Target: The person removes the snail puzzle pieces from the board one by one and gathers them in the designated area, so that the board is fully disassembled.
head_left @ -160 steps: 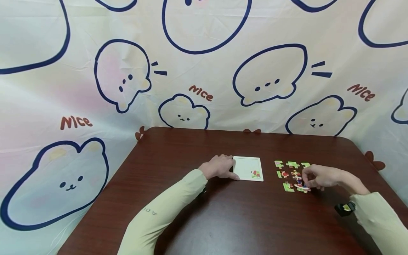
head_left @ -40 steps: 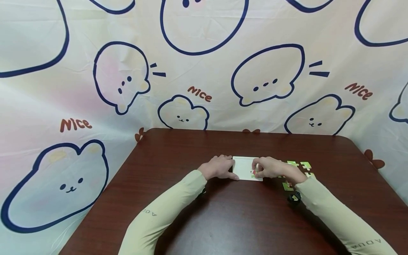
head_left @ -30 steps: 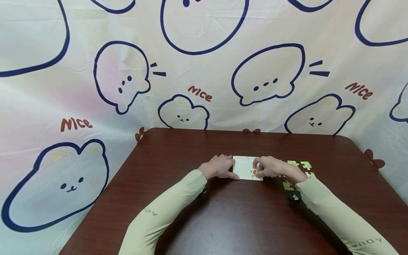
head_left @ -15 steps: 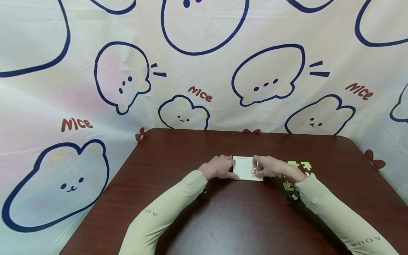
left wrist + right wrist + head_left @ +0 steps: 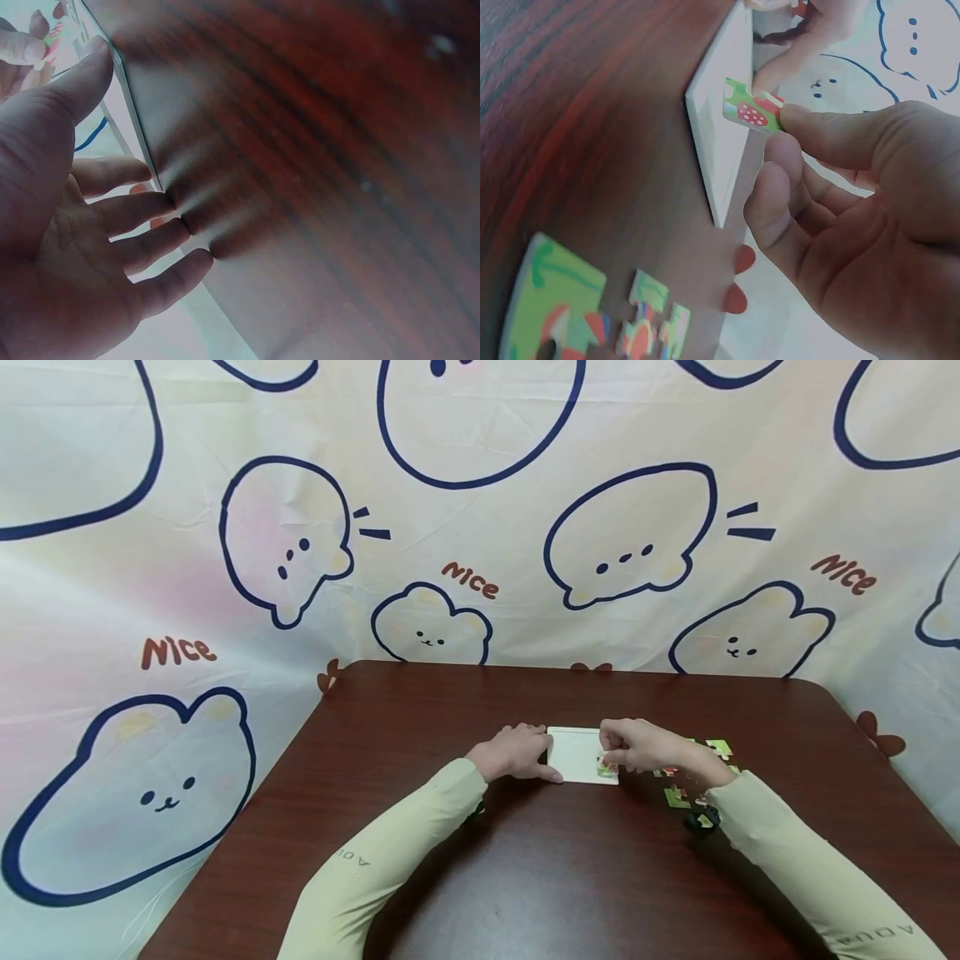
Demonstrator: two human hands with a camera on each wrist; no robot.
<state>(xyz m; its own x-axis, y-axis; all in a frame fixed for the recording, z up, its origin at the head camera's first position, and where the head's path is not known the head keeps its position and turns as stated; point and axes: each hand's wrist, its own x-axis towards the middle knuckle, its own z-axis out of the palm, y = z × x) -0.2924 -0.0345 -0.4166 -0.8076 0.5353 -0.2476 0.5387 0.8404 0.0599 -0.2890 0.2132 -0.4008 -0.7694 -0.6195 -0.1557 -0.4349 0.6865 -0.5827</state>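
Note:
A shallow white puzzle tray (image 5: 576, 760) lies on the table. My left hand (image 5: 513, 753) rests at its left side; the fingers are fairly straight, and in the left wrist view the thumb (image 5: 86, 82) lies along the tray's edge. Over the tray's near right corner, my right hand (image 5: 637, 745) pinches a green puzzle piece (image 5: 751, 109) with a red, white-dotted strawberry between thumb and forefinger. The right wrist view shows this piece tilted above the tray. In the head view, fingers partly cover the tray's right side.
Loose puzzle pieces, among them a green one (image 5: 677, 797) and another (image 5: 718, 748), lie right of the tray, partly hidden by my right forearm. The brown table (image 5: 480, 877) reaches back to a printed cloth (image 5: 517, 543) with cartoon bears.
From among the loose pieces, my right hand has come left to the tray. Over the last half second it has shifted slightly right and away from me. My left hand stays put.

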